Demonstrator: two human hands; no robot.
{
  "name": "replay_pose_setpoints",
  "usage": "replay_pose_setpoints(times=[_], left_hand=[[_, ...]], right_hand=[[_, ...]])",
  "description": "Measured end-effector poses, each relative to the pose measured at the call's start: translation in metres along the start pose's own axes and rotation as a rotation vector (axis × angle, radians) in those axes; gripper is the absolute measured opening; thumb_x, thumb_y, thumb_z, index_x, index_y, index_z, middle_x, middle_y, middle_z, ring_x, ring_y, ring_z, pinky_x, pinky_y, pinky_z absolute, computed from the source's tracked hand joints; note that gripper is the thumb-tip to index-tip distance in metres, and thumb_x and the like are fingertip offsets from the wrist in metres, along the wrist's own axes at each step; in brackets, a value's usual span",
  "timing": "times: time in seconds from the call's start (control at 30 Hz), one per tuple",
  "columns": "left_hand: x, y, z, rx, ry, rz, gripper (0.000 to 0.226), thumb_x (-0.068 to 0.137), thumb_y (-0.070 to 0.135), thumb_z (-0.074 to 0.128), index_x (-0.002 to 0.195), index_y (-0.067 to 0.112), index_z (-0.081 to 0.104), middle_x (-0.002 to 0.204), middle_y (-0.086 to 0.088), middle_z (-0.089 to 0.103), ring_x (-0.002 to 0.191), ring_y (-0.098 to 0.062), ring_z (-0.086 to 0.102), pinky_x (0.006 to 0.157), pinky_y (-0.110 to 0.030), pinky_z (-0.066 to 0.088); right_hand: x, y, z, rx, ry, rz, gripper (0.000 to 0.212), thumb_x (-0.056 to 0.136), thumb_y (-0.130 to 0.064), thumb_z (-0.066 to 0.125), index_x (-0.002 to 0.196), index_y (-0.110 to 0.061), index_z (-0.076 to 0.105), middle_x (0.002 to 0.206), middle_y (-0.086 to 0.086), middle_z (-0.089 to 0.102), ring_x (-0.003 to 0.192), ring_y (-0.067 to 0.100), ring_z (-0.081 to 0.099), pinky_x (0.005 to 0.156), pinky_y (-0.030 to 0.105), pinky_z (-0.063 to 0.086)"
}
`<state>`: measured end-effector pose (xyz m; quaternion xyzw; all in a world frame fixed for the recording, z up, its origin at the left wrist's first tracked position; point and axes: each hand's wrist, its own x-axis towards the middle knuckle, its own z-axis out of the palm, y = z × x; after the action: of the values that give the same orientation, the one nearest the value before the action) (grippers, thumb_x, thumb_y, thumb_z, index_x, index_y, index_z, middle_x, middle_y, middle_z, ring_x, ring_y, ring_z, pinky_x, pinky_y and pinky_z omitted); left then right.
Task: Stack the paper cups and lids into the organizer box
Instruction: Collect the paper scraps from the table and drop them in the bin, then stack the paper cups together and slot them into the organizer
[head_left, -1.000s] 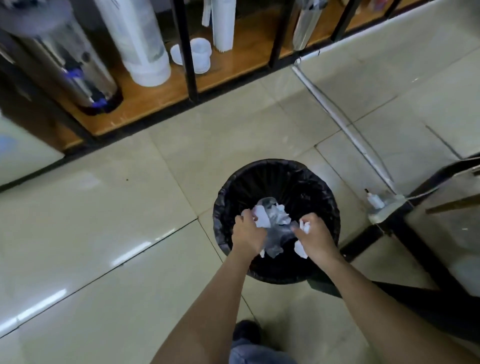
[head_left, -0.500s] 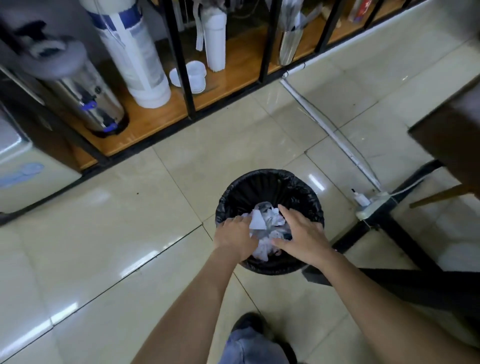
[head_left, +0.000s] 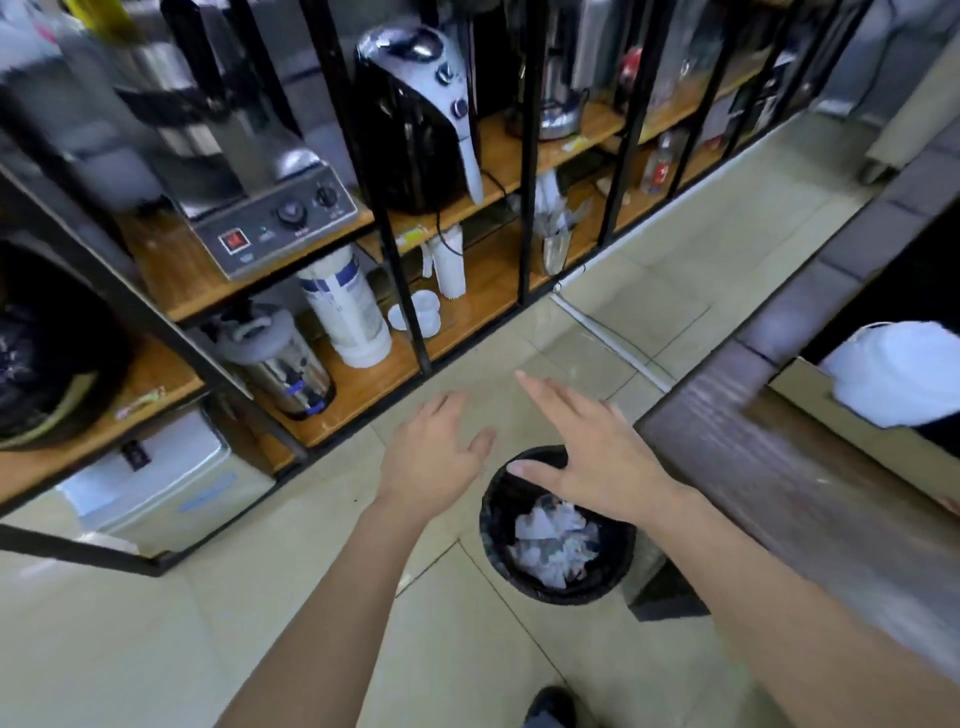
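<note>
Head view now shows both my hands lifted clear of the black bin (head_left: 558, 525); half a second ago they were down at its rim, pressing crumpled white paper (head_left: 553, 540) inside. My left hand (head_left: 434, 457) is spread flat and empty above the floor tiles, and my right hand (head_left: 597, 457) hovers over the bin's far edge, fingers splayed, holding nothing. The view has also tipped up onto the shelving. I read that as the rubbish being dealt with, so stacking can resume. White cups and lids (head_left: 421, 312) sit on the lowest shelf (head_left: 457, 332), well apart from my hands. No organizer box is visible.
</note>
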<state>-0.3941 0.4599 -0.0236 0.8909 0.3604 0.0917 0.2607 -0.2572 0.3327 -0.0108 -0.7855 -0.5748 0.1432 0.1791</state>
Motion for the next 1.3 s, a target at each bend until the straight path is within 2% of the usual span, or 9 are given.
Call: replay_pose_setpoints(times=[0.27, 0.37, 0.43, 0.5, 0.57, 0.7, 0.9, 1.07, 1.3], left_hand=[[0.017, 0.117, -0.072, -0.060, 0.090, 0.334, 0.056, 0.089, 0.045, 0.050, 0.140, 0.025, 0.037, 0.142, 0.005, 0.046, 0.128, -0.015, 0.041, 0.102, -0.029, 0.034], [0.019, 0.168, -0.071, -0.138, 0.078, 0.455, 0.053, 0.089, 0.042, 0.053, 0.138, 0.025, 0.041, 0.140, 0.007, 0.048, 0.128, -0.009, 0.039, 0.094, -0.015, 0.026], [0.017, 0.203, -0.067, -0.222, 0.040, 0.516, 0.052, 0.089, 0.041, 0.054, 0.136, 0.025, 0.044, 0.134, 0.013, 0.049, 0.126, -0.005, 0.040, 0.092, -0.011, 0.027], [0.015, 0.238, -0.058, -0.283, -0.008, 0.574, 0.051, 0.088, 0.042, 0.053, 0.136, 0.026, 0.044, 0.134, 0.016, 0.046, 0.128, -0.007, 0.041, 0.101, -0.020, 0.033], [0.013, 0.274, -0.046, -0.306, -0.050, 0.622, 0.053, 0.088, 0.043, 0.053, 0.137, 0.025, 0.044, 0.139, 0.010, 0.047, 0.129, -0.009, 0.041, 0.107, -0.033, 0.034], [0.008, 0.342, -0.008, -0.334, -0.101, 0.735, 0.051, 0.088, 0.044, 0.054, 0.135, 0.029, 0.044, 0.130, 0.020, 0.044, 0.122, 0.003, 0.037, 0.099, -0.018, 0.027], [-0.006, 0.430, 0.069, -0.338, -0.203, 0.794, 0.053, 0.086, 0.051, 0.051, 0.135, 0.032, 0.042, 0.136, 0.015, 0.046, 0.128, -0.004, 0.039, 0.106, -0.029, 0.033], [-0.021, 0.499, 0.133, -0.359, -0.253, 0.788, 0.054, 0.085, 0.047, 0.056, 0.135, 0.028, 0.045, 0.127, 0.022, 0.041, 0.118, 0.009, 0.032, 0.099, -0.018, 0.025], [-0.034, 0.577, 0.192, -0.380, -0.348, 0.800, 0.050, 0.084, 0.042, 0.058, 0.131, 0.027, 0.048, 0.132, 0.010, 0.052, 0.121, -0.005, 0.043, 0.104, -0.028, 0.034]], right_hand=[[-0.037, -0.001, -0.125, -0.065, 0.326, 0.022, 0.086, 0.076, -0.071, 0.041, 0.146, -0.042, 0.000, 0.153, 0.001, 0.029, 0.139, 0.020, 0.025, 0.111, 0.036, 0.018], [-0.069, 0.012, -0.161, -0.081, 0.431, 0.082, 0.083, 0.075, -0.074, 0.038, 0.139, -0.051, -0.009, 0.151, -0.001, 0.033, 0.137, 0.019, 0.029, 0.109, 0.034, 0.019], [-0.094, 0.023, -0.183, -0.105, 0.491, 0.140, 0.083, 0.075, -0.073, 0.040, 0.142, -0.048, -0.002, 0.148, -0.003, 0.037, 0.134, 0.018, 0.032, 0.106, 0.029, 0.019], [-0.121, 0.038, -0.203, -0.133, 0.542, 0.209, 0.085, 0.076, -0.071, 0.046, 0.146, -0.040, 0.009, 0.149, -0.004, 0.036, 0.135, 0.017, 0.032, 0.106, 0.027, 0.018], [-0.151, 0.056, -0.220, -0.139, 0.592, 0.286, 0.085, 0.076, -0.070, 0.047, 0.147, -0.037, 0.012, 0.151, -0.004, 0.034, 0.137, 0.017, 0.029, 0.108, 0.028, 0.017], [-0.213, 0.101, -0.247, -0.166, 0.668, 0.417, 0.084, 0.078, -0.066, 0.050, 0.147, -0.035, 0.014, 0.150, -0.003, 0.035, 0.136, 0.019, 0.033, 0.107, 0.034, 0.023], [-0.299, 0.180, -0.266, -0.129, 0.743, 0.565, 0.086, 0.076, -0.070, 0.049, 0.147, -0.036, 0.014, 0.150, -0.004, 0.034, 0.137, 0.017, 0.033, 0.107, 0.041, 0.029], [-0.360, 0.243, -0.273, -0.112, 0.791, 0.655, 0.085, 0.074, -0.068, 0.048, 0.146, -0.037, 0.015, 0.148, -0.007, 0.037, 0.133, 0.014, 0.037, 0.104, 0.038, 0.030], [-0.414, 0.313, -0.283, -0.075, 0.795, 0.754, 0.085, 0.077, -0.061, 0.056, 0.146, -0.037, 0.013, 0.144, -0.007, 0.039, 0.128, 0.015, 0.041, 0.100, 0.034, 0.030]])
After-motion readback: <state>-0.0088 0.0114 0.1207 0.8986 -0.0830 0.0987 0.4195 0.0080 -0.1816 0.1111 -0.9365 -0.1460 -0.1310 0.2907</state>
